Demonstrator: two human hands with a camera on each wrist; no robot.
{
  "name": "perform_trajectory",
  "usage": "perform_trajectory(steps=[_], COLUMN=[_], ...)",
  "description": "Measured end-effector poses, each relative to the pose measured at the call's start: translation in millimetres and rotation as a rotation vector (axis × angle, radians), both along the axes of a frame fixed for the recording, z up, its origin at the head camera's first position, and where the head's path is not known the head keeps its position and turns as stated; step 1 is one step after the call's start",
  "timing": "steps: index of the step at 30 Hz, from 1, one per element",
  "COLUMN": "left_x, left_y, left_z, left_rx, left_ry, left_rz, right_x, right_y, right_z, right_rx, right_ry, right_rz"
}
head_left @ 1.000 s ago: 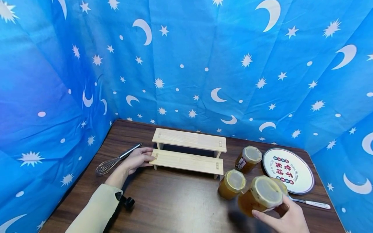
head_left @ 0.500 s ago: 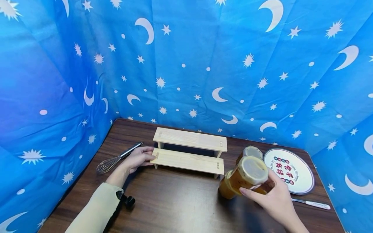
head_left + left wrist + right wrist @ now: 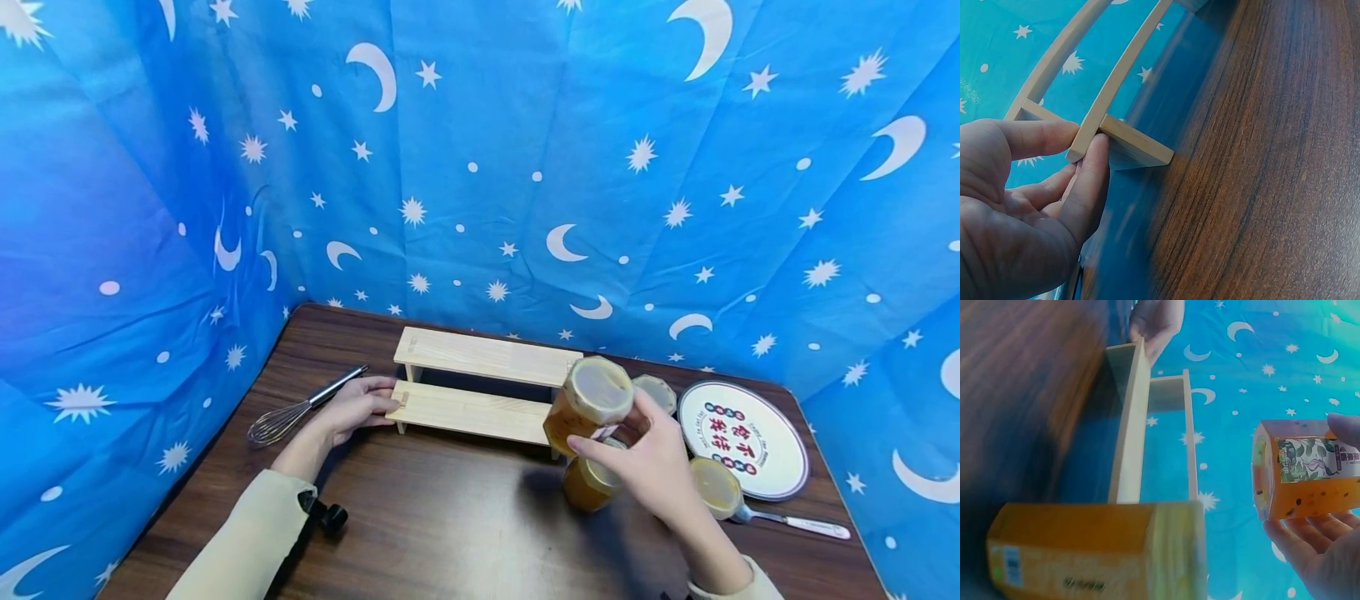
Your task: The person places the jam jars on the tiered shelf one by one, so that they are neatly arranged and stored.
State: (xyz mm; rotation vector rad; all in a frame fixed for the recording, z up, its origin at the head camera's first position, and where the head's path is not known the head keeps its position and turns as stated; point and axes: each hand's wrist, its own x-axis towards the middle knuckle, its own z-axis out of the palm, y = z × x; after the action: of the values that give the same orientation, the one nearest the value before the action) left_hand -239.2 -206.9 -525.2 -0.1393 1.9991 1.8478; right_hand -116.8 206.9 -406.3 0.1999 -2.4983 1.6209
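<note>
In the head view a pale wooden two-step rack (image 3: 465,408) stands on the table. My left hand (image 3: 356,411) pinches the left end of its lower board; the left wrist view shows thumb and fingers (image 3: 1088,187) on either face of the board (image 3: 1100,112). My right hand (image 3: 652,467) grips a jar (image 3: 588,398) of amber, speckled contents, raised over the right end of the lower board. A printed label (image 3: 1316,459) shows on this jar in the right wrist view. Below it stands another amber jar (image 3: 588,487), partly covered by my fingers.
Two more jars stand at right, one (image 3: 658,392) behind my hand, the other (image 3: 716,487) by a round white plate (image 3: 780,442) with red lettering. A white-handled utensil (image 3: 817,527) lies there. A whisk (image 3: 288,417) lies left. Blue star-patterned cloth (image 3: 480,167) surrounds the table (image 3: 450,525).
My right hand has carried the jar left and farther back, from the table's right front to over the lower board's right end. My left hand keeps its place on the rack.
</note>
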Motion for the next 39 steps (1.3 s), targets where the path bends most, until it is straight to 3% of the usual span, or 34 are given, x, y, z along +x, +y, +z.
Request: perform_trajectory(steps=[7, 13, 28, 39], left_x=[-1.1, -1.7, 1.5, 1.4], left_y=[0.2, 0.7, 1.5, 1.2], left_z=[-1.5, -0.3, 2.3, 4.3], left_rx=[-0.004, -0.003, 0.002, 0.003], left_ry=[0.004, 0.004, 0.005, 0.004], left_rz=[-0.002, -0.011, -0.01, -0.02], right_x=[-23.4, -44.9, -96.0, -123.7], right_y=[-20.1, -39.2, -99.7, -137.5], right_z=[4.4, 9.2, 18.5, -0.3], right_rx=[-0.018, -0.097, -0.227, -0.229], right_ry=[0.053, 0.106, 0.135, 0.081], right_rz=[0.063, 0.115, 0.185, 0.12])
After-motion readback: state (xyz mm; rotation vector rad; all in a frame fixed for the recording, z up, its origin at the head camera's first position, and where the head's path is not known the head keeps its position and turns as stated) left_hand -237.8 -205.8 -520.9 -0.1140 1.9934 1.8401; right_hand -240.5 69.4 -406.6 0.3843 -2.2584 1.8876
